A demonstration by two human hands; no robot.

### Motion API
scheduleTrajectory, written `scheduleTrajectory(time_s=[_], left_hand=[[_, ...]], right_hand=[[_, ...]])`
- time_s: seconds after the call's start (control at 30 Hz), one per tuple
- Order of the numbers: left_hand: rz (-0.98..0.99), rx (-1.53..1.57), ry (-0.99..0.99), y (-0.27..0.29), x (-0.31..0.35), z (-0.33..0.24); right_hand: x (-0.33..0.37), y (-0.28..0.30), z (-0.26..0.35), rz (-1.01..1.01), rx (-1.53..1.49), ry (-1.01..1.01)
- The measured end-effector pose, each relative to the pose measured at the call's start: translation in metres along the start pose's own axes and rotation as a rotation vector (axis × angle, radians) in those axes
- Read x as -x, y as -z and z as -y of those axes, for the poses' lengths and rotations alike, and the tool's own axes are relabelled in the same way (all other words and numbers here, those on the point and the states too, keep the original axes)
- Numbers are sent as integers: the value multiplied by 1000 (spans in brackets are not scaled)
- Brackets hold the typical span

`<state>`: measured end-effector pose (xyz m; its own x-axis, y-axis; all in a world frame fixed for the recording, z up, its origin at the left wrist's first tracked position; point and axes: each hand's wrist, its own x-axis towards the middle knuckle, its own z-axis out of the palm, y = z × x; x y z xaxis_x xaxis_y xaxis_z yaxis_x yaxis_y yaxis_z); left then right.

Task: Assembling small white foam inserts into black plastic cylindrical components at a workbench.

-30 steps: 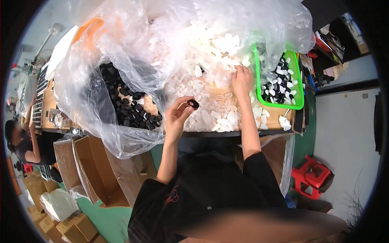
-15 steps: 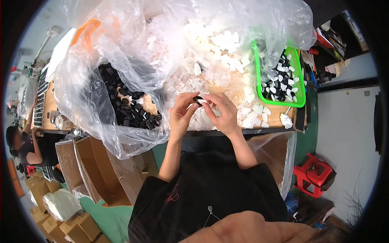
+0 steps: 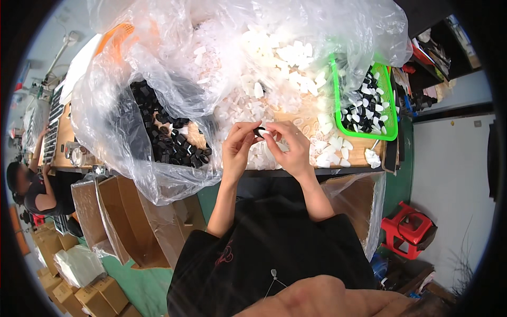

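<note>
Between both hands, just above the table's front edge, is a small black plastic cap (image 3: 258, 131). My left hand (image 3: 237, 145) pinches it from the left. In the fingertips of my right hand (image 3: 289, 148) is a small white pointed piece (image 3: 263, 134), pressed against the cap. How far the two fit together is covered by my fingers. Loose black caps (image 3: 179, 142) lie in an opened clear plastic bag to the left. Around and beyond my hands are heaps of translucent and white pieces (image 3: 301, 55).
A green basket (image 3: 393, 113) at the right holds joined black-and-white parts. Clear plastic sheeting (image 3: 169, 53) drapes over the table's far side. Below the table stand open cardboard boxes (image 3: 132, 222); a red stool (image 3: 405, 230) is at right. Another person (image 3: 39, 193) works at far left.
The black cap has turned slightly between my fingers, and the white piece sits against it. My hands have stayed in nearly the same place.
</note>
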<state>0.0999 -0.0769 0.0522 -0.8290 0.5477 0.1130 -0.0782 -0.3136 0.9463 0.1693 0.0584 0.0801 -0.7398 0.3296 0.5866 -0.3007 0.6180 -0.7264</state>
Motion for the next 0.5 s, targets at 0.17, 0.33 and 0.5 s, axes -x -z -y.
scheduleTrajectory(time_s=[0.17, 0.33, 0.5], left_hand=[[-4, 2, -4, -1, -1, 2], [-11, -25, -29, -2, 0, 1], [-50, -94, -43, -9, 1, 3]], right_hand=[[-1, 1, -1, 13, 7, 7], [-3, 0, -2, 18, 69, 37], [8, -5, 0, 62, 69, -58]])
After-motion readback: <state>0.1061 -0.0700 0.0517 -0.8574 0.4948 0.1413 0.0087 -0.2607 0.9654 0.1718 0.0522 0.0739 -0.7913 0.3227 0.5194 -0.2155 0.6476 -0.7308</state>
